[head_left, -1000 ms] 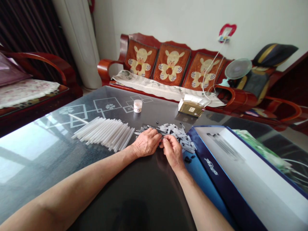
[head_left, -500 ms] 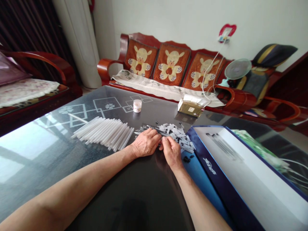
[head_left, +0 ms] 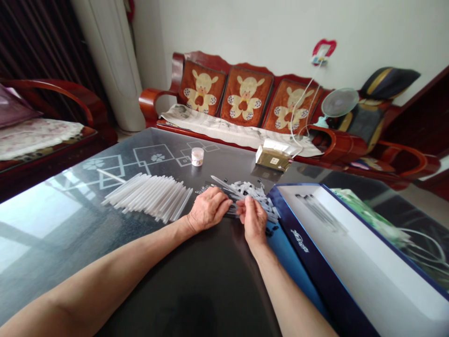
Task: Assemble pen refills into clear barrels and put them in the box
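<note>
My left hand (head_left: 209, 208) is closed, its curled fingers over a small heap of dark, thin pen parts. What its fingertips hold is hidden. My right hand (head_left: 253, 219) is just to the right, thumb and fingers drawn together in a pinch. Anything in that pinch is too small to name. A slim pen-like stick (head_left: 219, 181) with a pale end slants out behind my left hand. Beyond my right hand lies a pile of white pen caps (head_left: 250, 189), some with dark ends. Left of my left hand, many translucent white pen barrels (head_left: 150, 196) lie side by side.
A blue-edged box (head_left: 336, 243) with several pens (head_left: 317, 210) inside stands at the right. A green plastic package (head_left: 372, 217) lies beyond it. Farther back on the dark table (head_left: 168, 161) are a small white jar (head_left: 197, 157) and a tissue box (head_left: 273, 157).
My hands have drawn slightly apart, opening a gap between the fingertips. The stick with the pale end now shows behind my left hand. The whole view has shifted a little.
</note>
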Demonstrator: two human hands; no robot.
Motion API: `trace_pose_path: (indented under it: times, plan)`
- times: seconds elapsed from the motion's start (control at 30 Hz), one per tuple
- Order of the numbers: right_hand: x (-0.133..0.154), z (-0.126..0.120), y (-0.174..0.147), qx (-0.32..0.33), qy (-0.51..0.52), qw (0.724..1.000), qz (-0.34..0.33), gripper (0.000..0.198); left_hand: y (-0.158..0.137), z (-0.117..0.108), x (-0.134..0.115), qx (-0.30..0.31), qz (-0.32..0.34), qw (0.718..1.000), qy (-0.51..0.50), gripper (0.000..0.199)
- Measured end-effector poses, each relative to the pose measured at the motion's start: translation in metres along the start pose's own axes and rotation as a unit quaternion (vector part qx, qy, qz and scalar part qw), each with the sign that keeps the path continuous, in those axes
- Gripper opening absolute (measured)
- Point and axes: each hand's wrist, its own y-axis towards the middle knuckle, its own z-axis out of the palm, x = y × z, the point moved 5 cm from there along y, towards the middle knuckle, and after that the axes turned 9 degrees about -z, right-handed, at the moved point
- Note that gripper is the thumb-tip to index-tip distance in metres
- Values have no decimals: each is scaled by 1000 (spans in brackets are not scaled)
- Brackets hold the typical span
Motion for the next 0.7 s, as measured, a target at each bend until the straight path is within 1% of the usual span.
trace_pose_path:
  times: [0.03, 0.07, 0.1, 0.13, 0.17, 0.23, 0.27, 0.3, 0.33, 0.4, 0.47, 0.6, 0.63, 0.67, 0.7]
  plan:
    - [-2, -1, 0, -8, 23, 1000, 12, 49, 1, 0, 6, 0, -68, 997, -48, 33]
    - [-2, -1, -1, -11, 41, 999, 19, 48, 2, 1, 14, -3, -143, 984, -106, 36]
    - [0, 0, -2, -2, 48, 999, 17, 47, 2, 3, 21, -8, -214, 962, -171, 38]
    - [3, 2, -3, 19, 44, 999, 5, 47, 2, 5, 27, -13, -274, 931, -239, 41]
    - [6, 4, -4, 42, 36, 998, -7, 46, 3, 8, 31, -17, -320, 897, -305, 44]
    - [10, 8, -6, 79, 27, 996, -20, 48, 4, 14, 35, -18, -377, 830, -411, 47]
    - [10, 9, -7, 89, 29, 995, -19, 50, 5, 16, 36, -11, -390, 805, -448, 46]
    - [10, 10, -7, 94, 34, 995, -16, 51, 7, 18, 35, -1, -395, 786, -476, 45]
    - [10, 10, -7, 95, 40, 995, -11, 53, 8, 19, 34, 6, -395, 772, -498, 44]
    - [9, 11, -7, 96, 46, 994, -5, 54, 9, 18, 32, 13, -390, 754, -529, 41]
    - [11, 12, -7, 104, 40, 994, -13, 54, 10, 17, 29, 21, -390, 732, -559, 36]
    - [23, 18, -10, 161, 3, 986, -52, 50, 12, 15, 24, 34, -415, 672, -612, 27]
    - [25, 20, -12, 176, -8, 982, -64, 49, 14, 14, 22, 33, -419, 665, -618, 26]
    - [28, 22, -13, 187, -19, 979, -77, 48, 15, 13, 21, 30, -420, 663, -619, 27]
    - [30, 23, -15, 193, -29, 977, -90, 48, 16, 12, 21, 28, -419, 670, -613, 30]
